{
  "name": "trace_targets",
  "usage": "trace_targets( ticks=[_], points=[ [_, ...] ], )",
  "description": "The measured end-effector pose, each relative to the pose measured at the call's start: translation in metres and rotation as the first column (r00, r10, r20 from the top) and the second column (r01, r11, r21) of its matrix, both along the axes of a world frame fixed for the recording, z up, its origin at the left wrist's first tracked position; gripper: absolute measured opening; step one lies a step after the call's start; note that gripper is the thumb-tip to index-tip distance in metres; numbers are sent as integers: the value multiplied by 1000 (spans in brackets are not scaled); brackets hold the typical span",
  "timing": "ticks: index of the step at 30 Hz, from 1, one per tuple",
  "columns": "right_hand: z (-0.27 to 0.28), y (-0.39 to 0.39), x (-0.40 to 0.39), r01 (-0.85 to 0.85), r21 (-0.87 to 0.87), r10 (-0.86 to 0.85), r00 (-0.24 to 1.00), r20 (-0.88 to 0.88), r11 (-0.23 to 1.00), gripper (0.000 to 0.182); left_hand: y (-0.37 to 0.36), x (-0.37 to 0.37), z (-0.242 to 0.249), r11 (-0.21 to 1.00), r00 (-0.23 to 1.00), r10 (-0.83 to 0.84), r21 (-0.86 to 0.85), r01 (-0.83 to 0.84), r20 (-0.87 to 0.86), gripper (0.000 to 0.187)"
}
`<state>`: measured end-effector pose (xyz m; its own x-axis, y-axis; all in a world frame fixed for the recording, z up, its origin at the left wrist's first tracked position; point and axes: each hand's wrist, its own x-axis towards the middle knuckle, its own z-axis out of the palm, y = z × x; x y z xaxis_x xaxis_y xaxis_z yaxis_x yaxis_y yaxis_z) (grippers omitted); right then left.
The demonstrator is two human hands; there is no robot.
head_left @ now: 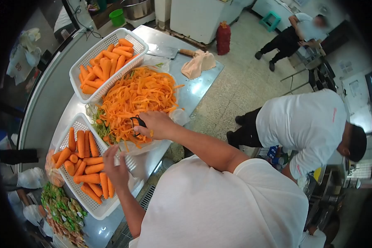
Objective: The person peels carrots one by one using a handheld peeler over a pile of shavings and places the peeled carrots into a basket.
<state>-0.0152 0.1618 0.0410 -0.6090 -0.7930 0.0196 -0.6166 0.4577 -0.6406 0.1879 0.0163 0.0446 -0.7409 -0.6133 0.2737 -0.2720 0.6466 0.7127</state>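
My right hand is closed around a black-handled peeler, above a large heap of carrot peelings. My left hand is over the inner edge of the nearer white basket, fingers apart and nothing visible in them. Peeled-looking carrots lie in that basket. Farther along, a second white basket holds many more carrots. Green carrot tops stick out at the heap's left side, and clear plastic lies under the peelings.
A cleaver and a beige cloth lie on the metal table. Green vegetables are piled at lower left. A co-worker bends over at right; another person stands farther back. A red sack stands on the floor.
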Motion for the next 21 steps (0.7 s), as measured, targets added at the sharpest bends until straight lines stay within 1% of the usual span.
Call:
trace_targets(
  ticks=[1,3,4,6,7,9,10,12,13,15,16,17,19,20,21],
  points=[
    [0,1,5,13,-1,-13,1000,-8,1000,50,13,-11,6,968,973,-211,-159,195,-92,37],
    [-5,5,12,-11,19,12,999,-36,1000,49,43,-34,18,892,890,-439,-177,415,-125,43],
    [-8,9,15,-4,21,5,999,-40,1000,49,53,-40,20,890,886,-445,-177,421,-130,43],
    [-6,18,13,-93,123,96,995,-24,988,47,67,-53,22,815,822,-551,-306,492,-143,37],
    [-4,23,15,-83,120,87,996,-32,989,47,67,-54,19,809,816,-558,-313,497,-148,37],
    [-2,32,18,22,136,-18,999,-27,990,46,67,-52,8,803,779,-596,-186,567,-195,28],
    [-2,35,20,22,134,-18,999,-29,991,46,68,-54,4,802,779,-596,-188,566,-194,28],
    [-3,39,19,-4,97,3,1000,15,995,45,70,-58,2,826,787,-556,-73,559,-268,19],
    [-3,40,16,-13,93,11,1000,16,996,45,67,-62,5,830,791,-551,-76,552,-265,19],
    [-5,41,13,37,47,-38,999,21,998,45,53,-68,11,899,897,-427,-163,407,-115,14],
    [-5,42,11,6,43,-7,999,38,999,45,43,-79,14,940,936,-333,-114,321,-115,14],
    [-3,45,4,41,49,-45,996,81,998,44,33,-92,18,973,969,-225,-64,220,-104,14],
    [0,50,-5,95,74,-105,983,147,993,43,27,-108,34,968,974,-212,-157,198,-77,12],
    [0,55,-8,120,96,-135,976,168,988,44,24,-103,32,979,988,-142,-159,132,-57,12],
    [-4,59,-10,115,63,-124,980,156,991,45,21,-96,28,971,977,-210,-124,202,-49,12]
  ],
)
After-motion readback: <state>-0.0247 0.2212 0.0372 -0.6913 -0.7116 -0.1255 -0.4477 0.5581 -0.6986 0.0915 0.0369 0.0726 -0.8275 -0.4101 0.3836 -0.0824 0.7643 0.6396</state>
